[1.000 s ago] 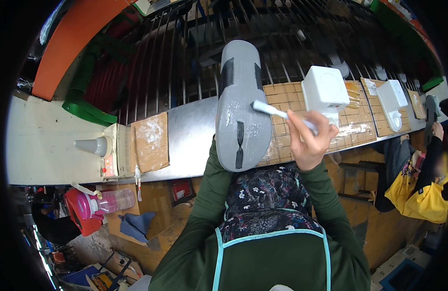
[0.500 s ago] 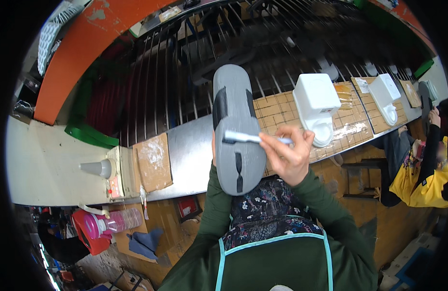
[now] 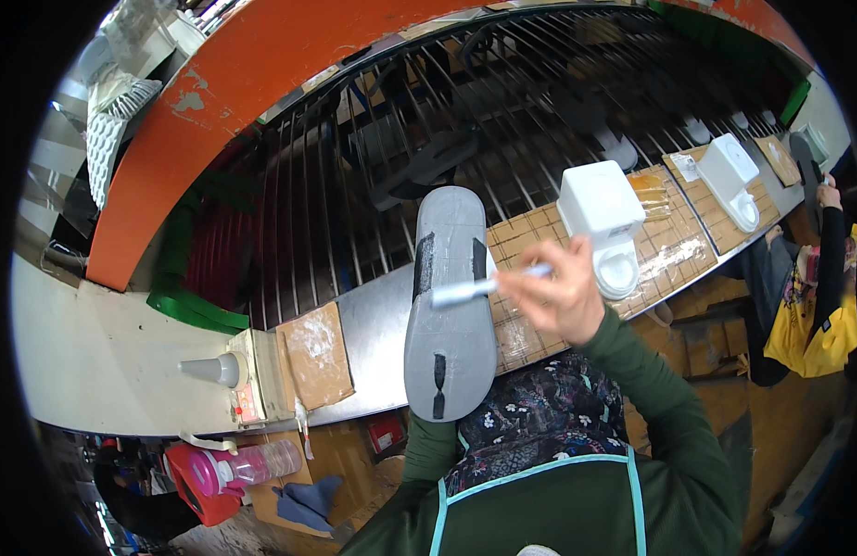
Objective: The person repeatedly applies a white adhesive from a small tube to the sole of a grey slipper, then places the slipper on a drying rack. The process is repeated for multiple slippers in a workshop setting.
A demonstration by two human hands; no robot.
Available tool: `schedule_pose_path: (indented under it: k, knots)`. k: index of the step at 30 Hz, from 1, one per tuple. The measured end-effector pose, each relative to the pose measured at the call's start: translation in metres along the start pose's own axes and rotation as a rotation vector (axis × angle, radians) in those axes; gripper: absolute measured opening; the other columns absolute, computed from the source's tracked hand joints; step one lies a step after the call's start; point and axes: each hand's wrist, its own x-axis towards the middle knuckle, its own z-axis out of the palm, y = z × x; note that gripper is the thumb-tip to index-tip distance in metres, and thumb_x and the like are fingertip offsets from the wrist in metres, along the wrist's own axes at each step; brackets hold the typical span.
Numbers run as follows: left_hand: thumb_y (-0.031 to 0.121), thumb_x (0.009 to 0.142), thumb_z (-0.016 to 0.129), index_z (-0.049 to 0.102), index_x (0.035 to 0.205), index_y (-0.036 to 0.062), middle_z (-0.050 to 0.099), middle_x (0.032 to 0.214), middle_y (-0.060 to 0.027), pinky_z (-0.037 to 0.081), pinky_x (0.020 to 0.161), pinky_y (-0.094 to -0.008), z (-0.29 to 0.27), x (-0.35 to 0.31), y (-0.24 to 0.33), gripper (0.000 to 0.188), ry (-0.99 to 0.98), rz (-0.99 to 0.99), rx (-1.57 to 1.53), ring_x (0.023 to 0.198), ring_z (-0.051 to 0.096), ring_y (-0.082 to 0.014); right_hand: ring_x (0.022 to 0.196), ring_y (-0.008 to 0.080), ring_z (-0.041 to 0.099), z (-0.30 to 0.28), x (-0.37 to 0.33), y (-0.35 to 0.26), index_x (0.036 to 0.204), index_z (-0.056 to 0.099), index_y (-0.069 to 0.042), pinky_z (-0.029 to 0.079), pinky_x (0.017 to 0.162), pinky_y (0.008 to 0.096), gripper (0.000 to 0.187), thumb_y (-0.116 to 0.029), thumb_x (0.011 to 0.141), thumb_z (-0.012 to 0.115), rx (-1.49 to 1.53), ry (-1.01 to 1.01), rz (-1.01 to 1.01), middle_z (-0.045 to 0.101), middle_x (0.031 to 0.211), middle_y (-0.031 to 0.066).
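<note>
A long grey flip-flop sole [image 3: 451,357] is held up in front of me, its far end over the metal bars. Black patches mark both its sides, and a narrow black slot lies near its close end. My left sleeve [image 3: 431,451] runs under the sole; the left hand itself is hidden beneath it. My right hand [image 3: 556,295], slightly blurred, pinches a pale brush [image 3: 465,293] by its handle. The brush head lies over the middle of the sole; bristle contact cannot be made out. Just beyond that hand stands a white container with a round cup [image 3: 603,208].
Metal bars [image 3: 312,222] run behind the bench. A smeared cardboard piece [image 3: 319,357] and a grey cone on a box [image 3: 210,369] sit left. A pink bottle [image 3: 247,466] hangs low left. Right, a second white container [image 3: 730,176] stands near another person [image 3: 808,310].
The sole has come lower in the picture and nearer to me. Along the sole, the brush has shifted toward the far end. The whole view has also shifted slightly.
</note>
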Motion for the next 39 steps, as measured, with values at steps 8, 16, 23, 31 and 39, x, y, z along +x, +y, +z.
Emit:
schedule_pose_path:
  k: [8,16,23,31,39]
  knots:
    - [0.035,0.095,0.042,0.048,0.132,0.0043,0.056,0.123,-0.0159,0.054,0.086,-0.0383,-0.001,0.007,0.019,0.048,0.102,0.212,-0.005,0.106,0.061,-0.0266,0.07,0.0107,0.053,0.014,-0.045,-0.027,0.101,0.075,-0.021,0.024,0.071,0.0352,0.029,-0.017,0.073,0.074,-0.021,0.007,0.069,0.061,0.088,0.0003]
    - [0.029,0.093,0.045,0.049,0.13,0.0039,0.057,0.121,-0.0148,0.054,0.086,-0.0375,-0.019,0.064,0.124,0.045,0.454,0.639,-0.065,0.105,0.061,-0.0256,0.067,0.0151,0.042,0.025,-0.105,0.013,0.083,0.055,0.005,0.034,0.062,0.0256,0.018,-0.01,0.086,0.064,1.905,-0.131,1.021,0.05,0.087,0.0075]
    - [0.024,0.091,0.048,0.051,0.128,0.0034,0.058,0.119,-0.0138,0.054,0.086,-0.0368,-0.054,0.138,0.19,0.043,0.942,0.691,-0.077,0.104,0.061,-0.0247,0.063,0.0118,0.042,0.042,-0.133,0.053,0.101,0.068,-0.02,0.032,0.076,0.038,0.015,-0.029,0.092,0.06,2.163,-0.176,0.756,0.053,0.092,0.0015]
    - [0.019,0.088,0.052,0.052,0.126,0.003,0.059,0.116,-0.0126,0.053,0.085,-0.036,-0.078,0.209,0.21,0.041,1.186,0.574,0.027,0.103,0.061,-0.0236,0.062,0.0141,0.041,0.043,-0.136,0.05,0.101,0.072,-0.014,0.031,0.069,0.0319,0.022,-0.029,0.086,0.064,2.181,-0.199,0.776,0.054,0.092,0.0059]
    - [0.013,0.086,0.056,0.053,0.123,0.0025,0.06,0.114,-0.0115,0.053,0.085,-0.0352,-0.096,0.235,0.199,0.039,1.319,0.48,0.115,0.101,0.061,-0.0226,0.062,0.0149,0.041,0.041,-0.131,0.048,0.099,0.071,-0.009,0.031,0.065,0.0306,0.02,-0.025,0.087,0.065,2.174,-0.21,0.791,0.051,0.089,0.0075]
